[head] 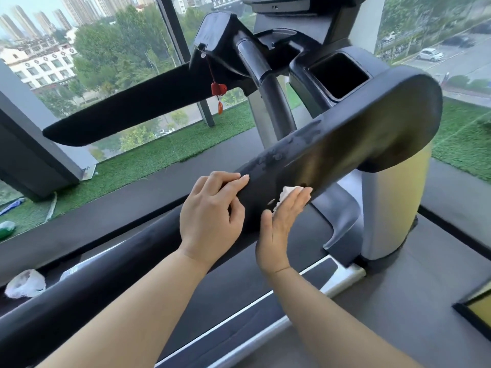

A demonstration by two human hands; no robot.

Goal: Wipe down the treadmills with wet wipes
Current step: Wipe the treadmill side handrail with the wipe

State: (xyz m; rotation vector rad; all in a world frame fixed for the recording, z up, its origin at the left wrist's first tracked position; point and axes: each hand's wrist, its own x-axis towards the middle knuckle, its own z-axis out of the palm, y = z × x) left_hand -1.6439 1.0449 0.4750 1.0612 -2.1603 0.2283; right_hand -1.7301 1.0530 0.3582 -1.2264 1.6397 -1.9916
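A crumpled white plastic bag lies far left. My left hand curls over the top edge of the treadmill's wide black plastic handrail. My right hand, fingers straight, presses a white wet wipe against the rail's side. Up right, the square black cup-holder recess is too dark to see into.

Bright window daylight; edges seemingly warped.
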